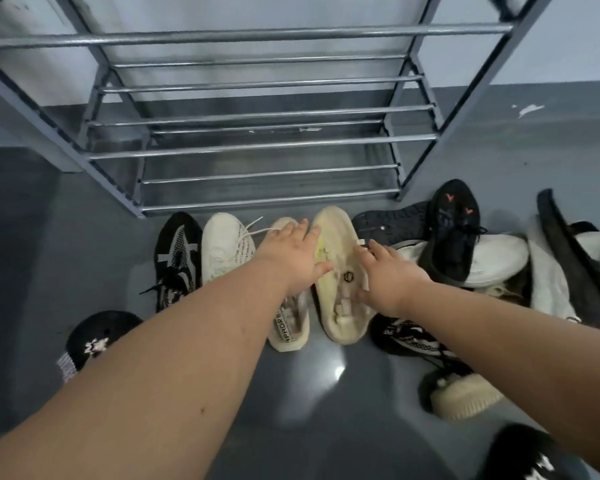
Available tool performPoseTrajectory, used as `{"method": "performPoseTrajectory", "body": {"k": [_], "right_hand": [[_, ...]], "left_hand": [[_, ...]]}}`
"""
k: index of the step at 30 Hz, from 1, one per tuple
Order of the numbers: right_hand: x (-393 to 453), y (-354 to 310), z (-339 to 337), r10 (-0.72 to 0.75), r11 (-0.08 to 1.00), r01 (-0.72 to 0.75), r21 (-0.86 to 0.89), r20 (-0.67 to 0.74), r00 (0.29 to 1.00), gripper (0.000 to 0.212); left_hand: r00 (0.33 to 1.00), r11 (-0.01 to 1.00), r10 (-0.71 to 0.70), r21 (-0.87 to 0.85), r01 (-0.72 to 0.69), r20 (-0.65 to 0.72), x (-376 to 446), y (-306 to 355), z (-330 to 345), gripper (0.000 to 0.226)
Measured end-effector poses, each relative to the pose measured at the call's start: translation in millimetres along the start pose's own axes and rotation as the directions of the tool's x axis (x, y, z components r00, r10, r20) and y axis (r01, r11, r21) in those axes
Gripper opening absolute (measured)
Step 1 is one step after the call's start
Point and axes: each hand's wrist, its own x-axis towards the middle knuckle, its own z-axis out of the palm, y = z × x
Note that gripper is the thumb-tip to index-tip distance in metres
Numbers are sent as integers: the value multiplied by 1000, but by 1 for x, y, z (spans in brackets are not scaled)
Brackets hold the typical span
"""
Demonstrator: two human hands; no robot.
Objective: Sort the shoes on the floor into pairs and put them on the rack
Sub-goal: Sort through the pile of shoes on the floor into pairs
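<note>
Shoes: the beige shoe (289, 325) under the left hand (297, 252) reads "APRORB".

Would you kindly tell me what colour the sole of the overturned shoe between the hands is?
Cream with a yellow-green patch, seen in the head view.

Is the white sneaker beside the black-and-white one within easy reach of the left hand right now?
Probably yes. The left hand rests on the beige shoe right beside the white sneaker, which lies uncovered on the floor with nothing on top of it.
</note>
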Motion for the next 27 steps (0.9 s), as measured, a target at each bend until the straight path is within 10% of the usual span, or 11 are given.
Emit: {"method": "performPoseTrajectory", "body": {"k": [13, 27], "right_hand": [[-43, 139, 14, 324, 945, -323, 44, -19, 946, 85], [-11, 171, 15, 315, 942, -319, 108, 55, 948, 81]], "left_hand": [[975, 973, 222, 64, -221, -10, 48, 127, 5, 75], [982, 988, 153, -11, -153, 107, 101, 155, 21, 75]]}}
